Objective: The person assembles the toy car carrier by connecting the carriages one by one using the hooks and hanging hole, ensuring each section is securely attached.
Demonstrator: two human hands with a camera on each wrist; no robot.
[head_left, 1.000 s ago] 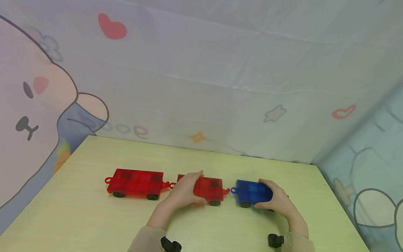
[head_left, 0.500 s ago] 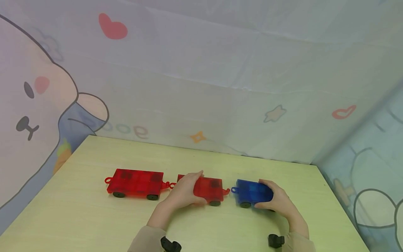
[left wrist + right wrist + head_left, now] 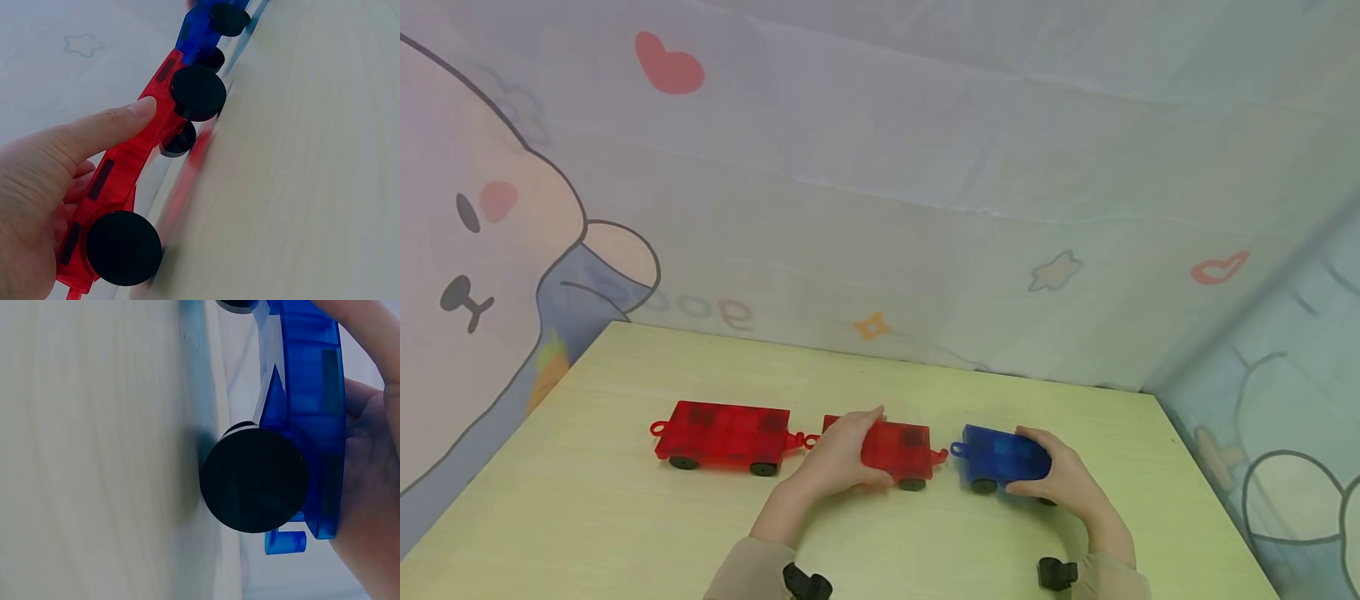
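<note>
Three translucent toy train cars with black wheels stand in a row in the head view. My left hand [image 3: 842,454] grips the middle red car [image 3: 898,450] across its sides, and the thumb lies along its near side in the left wrist view. Its left ring meets the hook of the other red car [image 3: 726,435], at the left. On the right, my right hand [image 3: 1063,475] holds the blue car [image 3: 1000,454] by its right half, covering that end. The blue car's ring [image 3: 958,450] is just right of the middle car's hook [image 3: 938,457], slightly higher.
The cars are on a pale wooden table [image 3: 625,517]. A printed cloth [image 3: 925,167] hangs behind the table's back edge and another cloth side [image 3: 1300,375] runs down the right. Each wrist carries a small black camera mount [image 3: 1058,573].
The left end of the blue car has risen very slightly in my right hand. My left hand and the red cars have stayed in place.
</note>
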